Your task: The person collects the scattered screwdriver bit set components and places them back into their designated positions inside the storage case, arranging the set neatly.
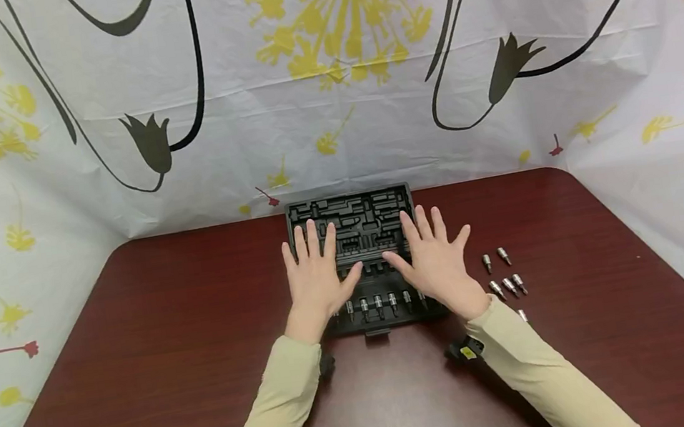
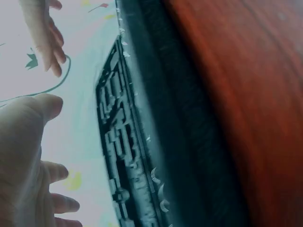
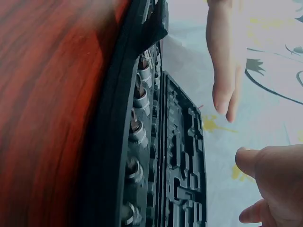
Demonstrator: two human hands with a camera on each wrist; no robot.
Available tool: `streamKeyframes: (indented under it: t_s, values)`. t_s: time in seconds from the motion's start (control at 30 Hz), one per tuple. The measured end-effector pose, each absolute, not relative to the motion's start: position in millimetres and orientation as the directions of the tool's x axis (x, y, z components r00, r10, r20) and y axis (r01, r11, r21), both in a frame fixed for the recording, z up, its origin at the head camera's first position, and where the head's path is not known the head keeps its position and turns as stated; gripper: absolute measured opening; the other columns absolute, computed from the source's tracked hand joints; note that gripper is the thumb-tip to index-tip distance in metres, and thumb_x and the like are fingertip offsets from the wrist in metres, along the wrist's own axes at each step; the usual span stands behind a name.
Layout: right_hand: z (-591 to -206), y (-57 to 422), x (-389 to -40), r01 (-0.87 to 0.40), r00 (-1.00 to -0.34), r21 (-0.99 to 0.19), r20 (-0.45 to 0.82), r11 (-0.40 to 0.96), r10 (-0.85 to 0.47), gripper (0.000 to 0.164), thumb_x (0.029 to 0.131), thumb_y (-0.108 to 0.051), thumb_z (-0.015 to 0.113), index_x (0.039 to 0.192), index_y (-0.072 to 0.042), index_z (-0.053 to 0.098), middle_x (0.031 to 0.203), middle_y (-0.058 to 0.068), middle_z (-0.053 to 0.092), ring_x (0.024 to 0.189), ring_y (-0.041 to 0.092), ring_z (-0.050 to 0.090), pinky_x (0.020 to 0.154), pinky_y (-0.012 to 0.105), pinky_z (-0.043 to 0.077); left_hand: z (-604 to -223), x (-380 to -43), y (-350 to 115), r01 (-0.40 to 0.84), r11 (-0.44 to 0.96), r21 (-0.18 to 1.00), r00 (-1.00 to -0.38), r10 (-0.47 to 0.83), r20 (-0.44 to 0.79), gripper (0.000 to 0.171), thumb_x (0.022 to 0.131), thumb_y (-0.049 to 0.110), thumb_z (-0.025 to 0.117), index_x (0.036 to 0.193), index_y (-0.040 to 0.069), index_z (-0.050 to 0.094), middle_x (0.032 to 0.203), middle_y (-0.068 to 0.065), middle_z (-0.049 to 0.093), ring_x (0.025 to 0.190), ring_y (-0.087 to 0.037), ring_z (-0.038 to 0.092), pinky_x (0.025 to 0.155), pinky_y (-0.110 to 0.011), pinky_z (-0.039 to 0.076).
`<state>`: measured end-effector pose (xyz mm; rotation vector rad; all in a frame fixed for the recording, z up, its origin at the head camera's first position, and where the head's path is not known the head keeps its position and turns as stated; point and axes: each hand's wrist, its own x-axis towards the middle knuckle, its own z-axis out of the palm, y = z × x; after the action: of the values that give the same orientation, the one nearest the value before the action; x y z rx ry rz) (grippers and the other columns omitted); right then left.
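An opened black socket case [image 1: 377, 322] lies on the table, with a row of silver bit sockets [image 1: 378, 304] in its near half. Its molded lid [image 1: 347, 205] is folded back toward the curtain. Over the case's left side is my left hand [image 1: 314, 278], fingers spread and straight, holding nothing. My right hand [image 1: 439, 262] is spread the same way over the right side, also holding nothing. In the right wrist view the bit sockets [image 3: 137, 135] sit in the case, apart from the fingers. The hands hide parts of both halves.
Several loose bit sockets [image 1: 509, 285] lie on the dark red table [image 1: 202, 333] right of the case. Behind the table hangs a white curtain [image 1: 225, 113] with yellow and grey flowers. A black latch [image 1: 377, 334] juts from the case's front edge.
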<state>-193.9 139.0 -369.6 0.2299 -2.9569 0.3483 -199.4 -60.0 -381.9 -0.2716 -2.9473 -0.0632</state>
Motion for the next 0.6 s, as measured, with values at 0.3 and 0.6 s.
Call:
streamKeyframes:
  t_s: [0.3, 0.6]
  values:
    - [-369, 165, -184, -0.176, -0.971, -0.217, 0.199, 0.960, -0.133, 0.075, 0.092, -0.047, 0.053, 0.147, -0.005, 0.025, 0.150, 0.023, 0.022, 0.139, 0.040, 0.013, 0.102, 0.073, 0.014, -372, -190, -77, 0.193, 0.980, 0.046, -0.968, 0.183, 0.171, 0.072, 0.094, 0.055, 0.042, 0.148, 0.012, 0.025, 0.146, -0.020, 0.033, 0.135, -0.037, 0.027, 0.110, -0.056, 0.021]
    - [-373, 199, -171, -0.219, -0.902, -0.193, 0.415, 0.956, -0.123, 0.042, 0.088, -0.032, 0.064, 0.110, 0.003, 0.059, 0.100, 0.022, 0.062, 0.092, 0.040, 0.055, 0.064, 0.053, 0.048, -382, -184, -102, 0.201, 0.958, 0.206, -0.955, 0.145, 0.259, 0.039, 0.093, 0.029, 0.057, 0.111, -0.004, 0.060, 0.093, -0.019, 0.062, 0.074, -0.031, 0.061, 0.054, -0.041, 0.053]
